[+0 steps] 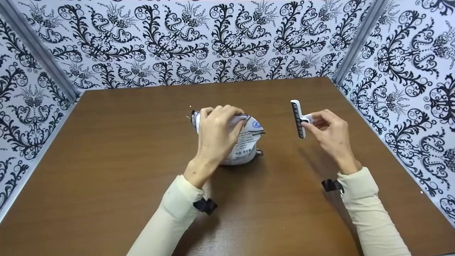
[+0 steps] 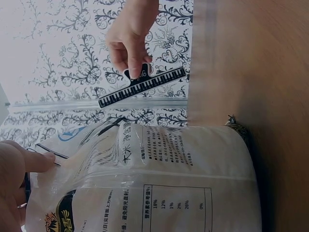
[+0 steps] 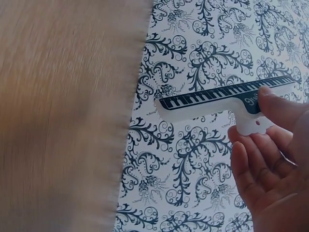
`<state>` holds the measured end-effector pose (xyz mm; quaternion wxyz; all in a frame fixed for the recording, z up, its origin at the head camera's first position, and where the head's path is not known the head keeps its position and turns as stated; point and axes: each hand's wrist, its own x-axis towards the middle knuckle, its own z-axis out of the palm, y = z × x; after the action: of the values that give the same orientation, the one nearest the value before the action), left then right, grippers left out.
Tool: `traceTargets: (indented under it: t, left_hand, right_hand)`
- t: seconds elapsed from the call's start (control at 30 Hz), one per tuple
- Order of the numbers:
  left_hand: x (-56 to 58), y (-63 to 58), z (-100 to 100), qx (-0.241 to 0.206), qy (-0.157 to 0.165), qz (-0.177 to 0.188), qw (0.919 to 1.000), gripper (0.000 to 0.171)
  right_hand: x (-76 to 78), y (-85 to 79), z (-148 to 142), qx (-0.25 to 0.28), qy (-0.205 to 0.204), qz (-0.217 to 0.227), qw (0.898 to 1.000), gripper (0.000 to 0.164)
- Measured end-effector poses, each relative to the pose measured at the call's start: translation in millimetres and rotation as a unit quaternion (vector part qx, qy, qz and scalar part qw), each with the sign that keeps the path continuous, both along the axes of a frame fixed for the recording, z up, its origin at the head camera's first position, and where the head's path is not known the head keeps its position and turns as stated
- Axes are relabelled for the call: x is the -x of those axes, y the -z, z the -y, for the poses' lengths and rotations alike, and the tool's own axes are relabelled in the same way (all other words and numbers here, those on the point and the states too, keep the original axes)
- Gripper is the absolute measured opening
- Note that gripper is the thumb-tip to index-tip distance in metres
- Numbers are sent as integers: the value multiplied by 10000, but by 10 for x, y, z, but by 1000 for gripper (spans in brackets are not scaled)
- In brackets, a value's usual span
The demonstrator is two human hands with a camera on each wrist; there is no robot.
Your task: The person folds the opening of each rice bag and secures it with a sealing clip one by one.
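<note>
A printed plastic bag (image 1: pixel 245 145) with a rounded, filled bottom stands on the table, its top folded over. My left hand (image 1: pixel 218 128) grips the bag's top edge, thumb on the near side; in the left wrist view the bag (image 2: pixel 193 169) shows Chinese print and a boxed table. To its right, held above the table, is a white bag clip (image 1: pixel 298 119) with a piano-key pattern. My right hand (image 1: pixel 332 133) pinches the clip's handle between thumb and fingers, as the right wrist view shows with the clip (image 3: pixel 207 99). Clip and bag are apart.
The brown wooden table (image 1: pixel 124 142) runs back to walls (image 1: pixel 177 42) covered in black-and-white scroll paper. Metal corner posts (image 1: pixel 360 42) stand at the back left and right. A black strap device (image 1: pixel 205 205) sits on each wrist.
</note>
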<state>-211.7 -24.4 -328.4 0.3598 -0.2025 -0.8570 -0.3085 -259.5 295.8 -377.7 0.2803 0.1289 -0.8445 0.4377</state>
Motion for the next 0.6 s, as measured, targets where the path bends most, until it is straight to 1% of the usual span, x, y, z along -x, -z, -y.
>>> traceTargets:
  t: [0.23,0.5,0.6]
  left_hand:
    - [-4,2,9,11,18,15,10000,14]
    - [-7,-4,11,-6,47,35,10000,15]
    - [-10,-8,7,-20,52,28,10000,15]
  right_hand:
    - [-40,-1,61,-59,-147,-270,9995,22]
    - [-106,-32,145,56,-490,-53,9988,18]
    - [-137,-30,162,41,-656,-50,9978,16]
